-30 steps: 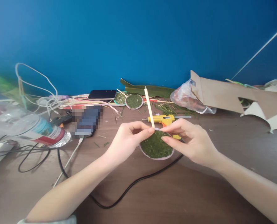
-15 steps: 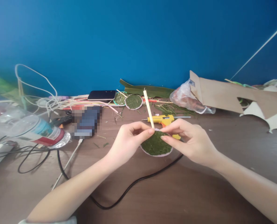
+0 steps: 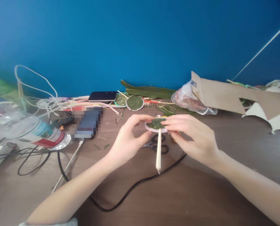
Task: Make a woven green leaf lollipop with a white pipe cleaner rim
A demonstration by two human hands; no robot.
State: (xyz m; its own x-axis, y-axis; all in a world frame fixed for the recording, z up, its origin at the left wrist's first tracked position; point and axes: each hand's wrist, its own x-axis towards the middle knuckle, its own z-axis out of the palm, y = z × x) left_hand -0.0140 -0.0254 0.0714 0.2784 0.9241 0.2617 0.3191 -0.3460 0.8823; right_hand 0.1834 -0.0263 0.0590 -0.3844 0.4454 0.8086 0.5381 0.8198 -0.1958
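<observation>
A small round hand fan, green and leafy with a pale pink rim, is held above the table, tilted so its face looks foreshortened. Its pale stick handle points down towards me. My right hand grips the disc's right side, fingers on top and thumb beneath. On the left edge, my left hand has its fingertips and thumb around the rim. Below the fan lie scissors with dark handles, partly covered. Only slivers of a yellow glue gun show behind the hands.
A second leafy round fan lies at the back near a green leaf strip and a black phone. At left are a plastic bottle, a blurred-out device and cables. A black cord crosses the front; cardboard stands right.
The fan has been turned round: its handle pointed up and away before and now points down towards me. Its disc moved up and flatter, uncovering the scissors. Both hands shifted their hold.
</observation>
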